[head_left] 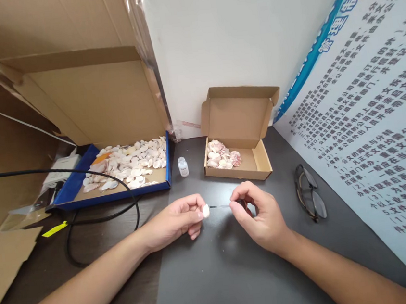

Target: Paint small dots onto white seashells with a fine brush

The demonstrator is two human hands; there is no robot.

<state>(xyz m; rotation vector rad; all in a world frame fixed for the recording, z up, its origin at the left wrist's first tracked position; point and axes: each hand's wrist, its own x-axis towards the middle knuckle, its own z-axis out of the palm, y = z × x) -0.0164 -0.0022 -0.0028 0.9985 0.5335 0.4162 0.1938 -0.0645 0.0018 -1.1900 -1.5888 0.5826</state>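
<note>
My left hand (181, 219) pinches a small white shell (206, 211) between thumb and fingers above the dark table (223, 275). My right hand (258, 214) holds a thin clear-handled brush or applicator (219, 206), its dark tip pointing at the shell and almost touching it. A small white bottle (183, 166) stands just beyond my hands. Behind it to the right, an open cardboard box (262, 162) holds a few pinkish shells (221, 156). A blue-edged cardboard tray (78, 184) at the left is filled with several pale shells (128, 164).
Folded glasses (311, 194) lie right of my right hand. A black cable (95, 202) loops across the table's left side by a yellow tag (54, 229). Large cardboard sheets (72, 78) lean at the back left; a printed poster (373, 119) leans at the right.
</note>
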